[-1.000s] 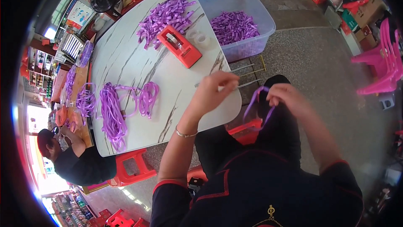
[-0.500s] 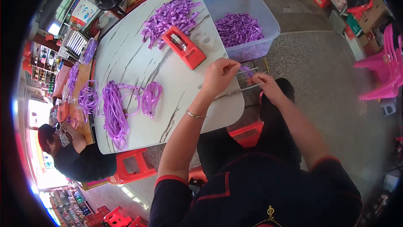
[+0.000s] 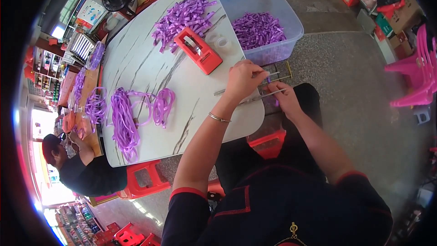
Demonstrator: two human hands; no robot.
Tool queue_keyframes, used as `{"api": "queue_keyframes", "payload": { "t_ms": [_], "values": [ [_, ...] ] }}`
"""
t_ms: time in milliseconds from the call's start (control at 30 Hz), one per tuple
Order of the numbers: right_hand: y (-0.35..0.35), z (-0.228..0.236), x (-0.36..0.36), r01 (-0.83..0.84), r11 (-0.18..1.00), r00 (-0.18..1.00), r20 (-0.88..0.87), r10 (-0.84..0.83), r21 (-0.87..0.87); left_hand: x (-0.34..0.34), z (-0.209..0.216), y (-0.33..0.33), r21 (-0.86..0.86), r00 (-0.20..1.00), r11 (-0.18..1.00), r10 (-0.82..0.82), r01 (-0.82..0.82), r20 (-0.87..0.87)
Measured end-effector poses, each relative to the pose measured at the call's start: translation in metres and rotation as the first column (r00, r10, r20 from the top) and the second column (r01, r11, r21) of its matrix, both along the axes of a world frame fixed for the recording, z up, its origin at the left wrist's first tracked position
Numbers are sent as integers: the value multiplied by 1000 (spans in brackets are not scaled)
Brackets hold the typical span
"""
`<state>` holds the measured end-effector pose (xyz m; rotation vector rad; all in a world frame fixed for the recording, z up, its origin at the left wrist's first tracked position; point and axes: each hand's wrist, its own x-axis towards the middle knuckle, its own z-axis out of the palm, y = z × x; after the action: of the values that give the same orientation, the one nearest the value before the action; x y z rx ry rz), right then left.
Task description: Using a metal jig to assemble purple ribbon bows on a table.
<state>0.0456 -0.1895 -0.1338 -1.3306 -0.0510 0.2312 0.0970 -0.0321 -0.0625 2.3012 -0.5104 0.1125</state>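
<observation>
Two thin metal rods (image 3: 272,94) stick out past the right edge of the marble-patterned table. A short piece of purple ribbon (image 3: 268,79) shows between my hands at the rods. My left hand (image 3: 246,81) reaches over the table edge with its fingers pinched by the upper rod; what sits in the pinch is hidden. Beside the lower rod, my right hand (image 3: 283,98) has its fingers closed on the ribbon, and a bit of purple peeks out under them. A red tape dispenser (image 3: 199,50) stands on the table beyond my left hand.
On the table (image 3: 205,114) lie a heap of folded purple ribbon pieces (image 3: 184,16) and long loose ribbon strands (image 3: 124,121). A clear plastic bin (image 3: 291,41) with more pieces adjoins the far right edge. Another person (image 3: 86,168) sits at the left. Red stools (image 3: 143,180) stand below.
My left hand has shifted slightly right and down over the rods. My right hand has moved a little down and left, and less purple ribbon shows between the hands.
</observation>
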Motion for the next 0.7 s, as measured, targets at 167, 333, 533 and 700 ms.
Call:
{"api": "queue_keyframes", "payload": {
  "t_ms": [167, 333, 533, 700],
  "values": [
    [-2, 8, -15, -2, 1000, 999, -40, 1, -14, 2, 2, -3, 112, 1000, 993, 24, -24, 3],
    [-13, 18, -56, -41, 991, 999, 0, 41, -126, 4, -3, -3, 130, 999, 991, 26, -29, 21],
    [-32, 31, -124, -91, 962, 995, 6, 96, -256, 7, -6, -1, 123, 1000, 992, 8, -5, -25],
    [-52, 46, -162, -32, 823, 937, 271, 222, -567, 7, -4, -1, 147, 999, 989, 6, 2, -54]
  ]
}}
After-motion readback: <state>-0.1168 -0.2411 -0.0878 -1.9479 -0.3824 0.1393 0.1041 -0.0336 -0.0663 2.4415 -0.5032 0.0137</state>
